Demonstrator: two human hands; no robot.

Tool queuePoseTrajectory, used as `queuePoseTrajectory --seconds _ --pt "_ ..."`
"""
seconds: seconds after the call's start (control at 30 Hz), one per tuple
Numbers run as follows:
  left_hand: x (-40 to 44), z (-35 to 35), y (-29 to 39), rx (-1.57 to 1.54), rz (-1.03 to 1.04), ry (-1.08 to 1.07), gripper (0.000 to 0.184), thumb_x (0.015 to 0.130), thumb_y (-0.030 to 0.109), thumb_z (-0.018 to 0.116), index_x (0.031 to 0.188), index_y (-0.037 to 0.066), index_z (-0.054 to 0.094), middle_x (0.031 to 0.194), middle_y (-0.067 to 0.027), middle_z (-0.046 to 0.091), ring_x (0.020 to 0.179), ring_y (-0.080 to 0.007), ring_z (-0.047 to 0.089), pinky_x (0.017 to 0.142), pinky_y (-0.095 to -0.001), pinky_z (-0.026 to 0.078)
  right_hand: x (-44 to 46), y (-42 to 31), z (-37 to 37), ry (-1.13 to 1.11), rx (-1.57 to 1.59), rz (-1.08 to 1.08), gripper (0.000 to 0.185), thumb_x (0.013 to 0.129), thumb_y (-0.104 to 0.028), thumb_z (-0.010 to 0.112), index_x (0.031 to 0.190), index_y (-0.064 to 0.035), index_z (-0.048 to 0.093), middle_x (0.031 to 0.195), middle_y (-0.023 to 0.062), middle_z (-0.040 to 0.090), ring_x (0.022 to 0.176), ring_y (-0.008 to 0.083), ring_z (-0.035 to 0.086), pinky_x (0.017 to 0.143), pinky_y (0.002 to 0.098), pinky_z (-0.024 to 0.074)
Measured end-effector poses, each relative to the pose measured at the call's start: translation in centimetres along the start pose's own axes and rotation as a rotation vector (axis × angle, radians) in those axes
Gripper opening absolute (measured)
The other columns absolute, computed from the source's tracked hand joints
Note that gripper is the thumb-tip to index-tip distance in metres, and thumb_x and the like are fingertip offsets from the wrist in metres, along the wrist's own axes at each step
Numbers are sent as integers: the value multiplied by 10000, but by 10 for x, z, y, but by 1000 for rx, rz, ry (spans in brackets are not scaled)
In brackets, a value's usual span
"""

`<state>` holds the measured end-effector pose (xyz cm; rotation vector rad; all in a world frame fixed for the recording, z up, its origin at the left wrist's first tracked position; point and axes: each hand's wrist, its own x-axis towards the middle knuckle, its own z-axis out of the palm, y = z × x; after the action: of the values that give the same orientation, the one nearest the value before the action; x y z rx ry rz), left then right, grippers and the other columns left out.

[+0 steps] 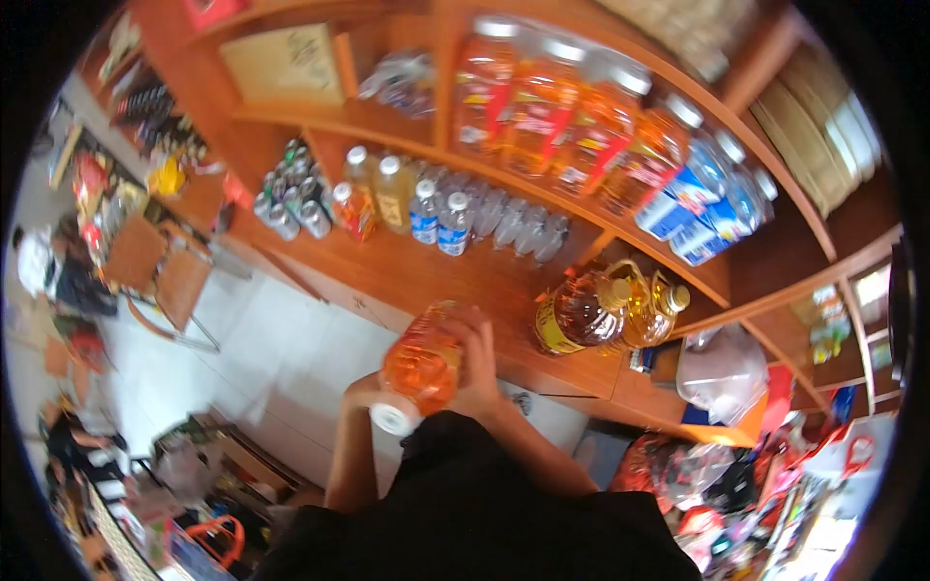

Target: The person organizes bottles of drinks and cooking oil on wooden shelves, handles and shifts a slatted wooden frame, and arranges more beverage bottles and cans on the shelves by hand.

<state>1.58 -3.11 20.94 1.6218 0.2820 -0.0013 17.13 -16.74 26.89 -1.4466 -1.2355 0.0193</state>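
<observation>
A large clear bottle of orange liquid with a white cap is held in front of my body, its cap pointing down toward me. My left hand grips it on the left near the cap. Around its right side wraps my right hand. Beyond the bottle, the wooden counter bears small bottles with blue labels, an orange drink bottle and cans. To the right stand large oil bottles. Similar orange bottles line the shelf above.
Blue-labelled bottles share the upper shelf. A plastic bag sits at the counter's right. Wooden chairs stand at the left. Bags and boxes lie low left, with more bags low right. A person is at far left.
</observation>
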Motion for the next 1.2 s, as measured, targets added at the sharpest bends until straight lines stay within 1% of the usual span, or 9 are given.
queuePoseTrajectory --seconds 0.2,0.37,0.47,0.57,0.77,0.87,1.0,1.03,1.2 --pt "-91 -44 -51 291 -297 193 815 823 369 794 1482 88 408 1440 -146 522 1333 -270 483 1096 -386 410 -32 31 109 -551 56 44 830 573 -104 884 1305 -80 493 1307 186 467 1262 413 433 1067 489 393" --pt "-115 -47 -94 201 -324 283 849 745 421 845 1435 100 468 1390 -158 566 1291 -289 522 1070 -385 433 -57 36 149 -750 168 280 693 676 -107 847 1271 -43 496 1261 192 539 1179 370 548 1025 425 438" --pt "-118 -52 -117 106 -303 314 825 669 451 880 1345 104 559 1278 -160 643 1194 -315 590 1022 -389 469 -61 51 161 -878 156 146 703 692 -90 840 1295 -46 482 1255 182 556 1171 343 570 1023 413 445" --pt "-122 -61 -112 169 -282 343 724 665 436 878 1248 83 635 1140 -144 714 1077 -331 655 958 -398 509 -52 45 161 -907 118 206 699 715 -72 831 1315 -31 476 1237 181 581 1176 334 586 1015 398 459" --pt "-93 -86 -77 271 -394 346 600 708 365 869 1199 85 668 1149 -131 719 1044 -299 673 945 -396 517 -46 89 165 -941 134 326 820 677 -73 883 1354 3 426 1308 178 555 1234 294 558 1049 382 447" --pt "-66 -95 -73 352 -345 328 690 688 502 851 1195 78 653 1120 -157 717 1043 -344 670 924 -410 520 -7 77 155 -946 172 371 859 667 -60 890 1370 1 401 1327 167 541 1246 277 547 1056 361 441" --pt "-16 -105 -60 424 -372 370 605 744 485 823 1152 70 658 1075 -153 723 1012 -344 673 907 -399 516 0 148 169 -878 293 348 909 636 -33 900 1388 -34 389 1341 162 530 1253 282 538 1071 362 430" --pt "-6 -107 -58 417 -340 395 586 772 469 807 1176 73 653 1083 -147 719 1013 -323 670 911 -392 513 20 143 154 -842 581 338 735 727 -92 825 1380 -80 489 1260 175 597 1185 312 585 1022 378 463" --pt "69 -117 -49 156 -269 391 593 769 252 824 1279 56 594 1063 -65 696 959 -184 643 836 -336 525 33 211 141 -756 156 349 722 756 -163 800 1378 -35 457 1284 225 548 1194 380 559 987 434 479"
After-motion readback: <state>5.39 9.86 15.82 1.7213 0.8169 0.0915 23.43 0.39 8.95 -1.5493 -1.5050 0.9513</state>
